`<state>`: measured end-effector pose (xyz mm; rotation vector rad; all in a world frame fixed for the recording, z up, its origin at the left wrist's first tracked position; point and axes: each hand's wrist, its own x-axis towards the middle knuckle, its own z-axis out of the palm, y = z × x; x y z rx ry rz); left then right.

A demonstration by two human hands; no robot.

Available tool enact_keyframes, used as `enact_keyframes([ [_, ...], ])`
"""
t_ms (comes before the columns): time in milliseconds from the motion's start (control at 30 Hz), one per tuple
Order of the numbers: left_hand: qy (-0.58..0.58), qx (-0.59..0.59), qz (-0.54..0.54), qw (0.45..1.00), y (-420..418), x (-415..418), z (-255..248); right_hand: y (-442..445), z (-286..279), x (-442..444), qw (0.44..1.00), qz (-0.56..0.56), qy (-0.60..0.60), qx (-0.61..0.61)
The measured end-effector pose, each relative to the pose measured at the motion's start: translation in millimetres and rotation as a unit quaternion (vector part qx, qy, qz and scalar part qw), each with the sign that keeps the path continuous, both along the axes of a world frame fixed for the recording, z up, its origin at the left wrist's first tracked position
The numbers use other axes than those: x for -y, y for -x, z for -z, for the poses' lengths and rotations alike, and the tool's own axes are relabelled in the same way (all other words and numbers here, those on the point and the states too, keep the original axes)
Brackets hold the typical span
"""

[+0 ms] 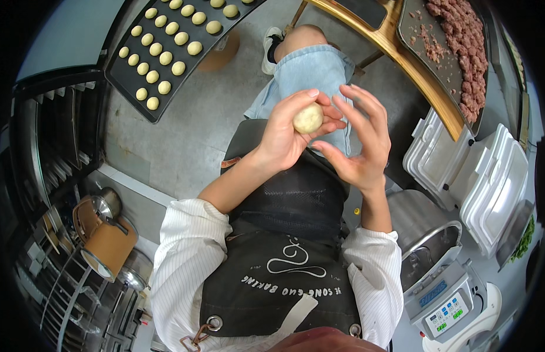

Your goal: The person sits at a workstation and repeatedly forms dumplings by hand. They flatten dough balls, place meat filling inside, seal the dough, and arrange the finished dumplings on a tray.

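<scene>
A pale round dough ball point(308, 118) rests in my left hand point(286, 127), between the thumb and curled fingers, above my lap. Just to its right my right hand point(362, 132) is held with fingers and thumb spread in a curve, holding nothing. Rows of similar pale dough balls point(165, 57) sit on a dark baking tray point(123, 86) at the upper left. Ground or chopped raw meat point(469, 53) lies along the right side of a metal tray point(431, 66) at the upper right, with small scraps beside it.
The meat tray stands on a wooden surface point(413, 72). White lidded plastic containers point(497, 189), a large metal pot point(420, 220) and a digital scale point(446, 314) are at the right. A rack point(72, 127) and an orange-brown pot point(109, 246) stand left. Someone's denim-covered leg point(312, 79) is ahead.
</scene>
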<state>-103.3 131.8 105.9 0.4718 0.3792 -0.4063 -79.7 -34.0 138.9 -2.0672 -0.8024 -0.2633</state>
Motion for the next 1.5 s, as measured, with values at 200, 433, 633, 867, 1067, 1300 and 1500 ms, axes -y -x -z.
enact_keyframes([
  [200,0.010,0.035,0.025,0.999,-2,-2,-5,-8,-4,-14,0.994,-0.051,0.045,-0.083],
  [433,0.025,-0.065,0.003,0.998,-7,0,-13,-4,-5,-20,0.991,-0.071,0.111,-0.021],
  [633,-0.006,0.039,0.078,0.996,1,-19,12,-2,-15,-18,0.989,-0.062,0.124,-0.045],
  [867,-0.026,-0.045,0.012,0.999,-1,-5,-13,-4,-8,-18,0.984,-0.072,0.166,0.003],
  [1067,-0.012,0.018,0.031,0.999,6,-10,5,3,-13,-27,0.987,-0.066,0.127,-0.072],
  [1300,0.003,0.045,0.053,0.998,14,-18,-5,-3,5,-18,0.996,-0.065,0.032,-0.060],
  [1500,-0.057,0.107,0.066,0.990,30,-31,8,8,24,-20,0.971,-0.054,-0.136,-0.187],
])
